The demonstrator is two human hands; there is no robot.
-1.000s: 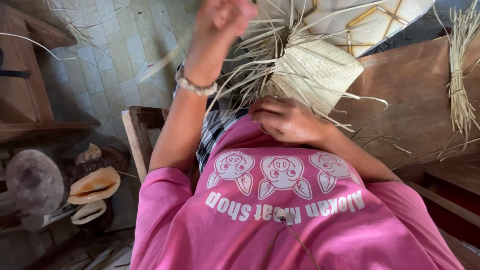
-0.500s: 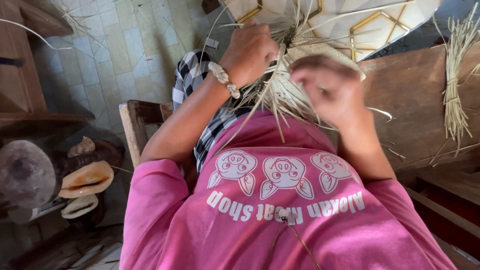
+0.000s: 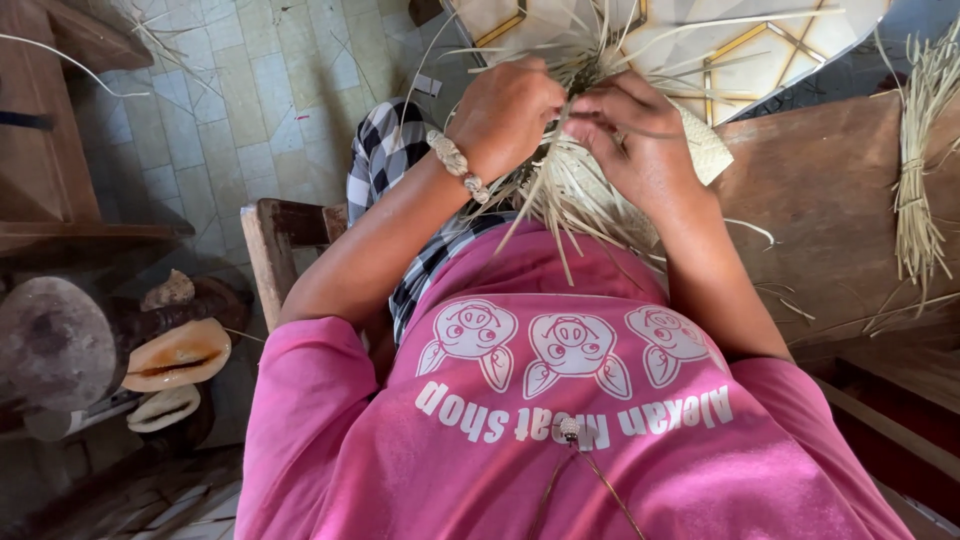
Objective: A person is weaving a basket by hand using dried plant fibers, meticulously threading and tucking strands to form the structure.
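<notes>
A: I'm watching the head view. Both hands are meeting in the upper middle of the frame over a half-woven palm-leaf piece, its woven patch showing just right of the right hand.

B: What are the hands holding?

A: The left hand is curled nearly closed, pinching a tuft of loose straw strands where they fan out. The right hand is partly closed too, fingers bent over the same strands, thumb pressing against the weave. How tight the pinch is, I cannot tell; the fingertips are hiding behind the straw.

B: How would you judge doing this step well?

A: I'm judging that the left hand should be keeping the tuft taut while the right is threading one strand at a time, close to the woven edge, so the strips are not kinking or splitting.

B: Anything around?

A: A tied bundle of straw is lying on the wooden bench at right; a beaded bracelet is sitting on the left wrist.
</notes>
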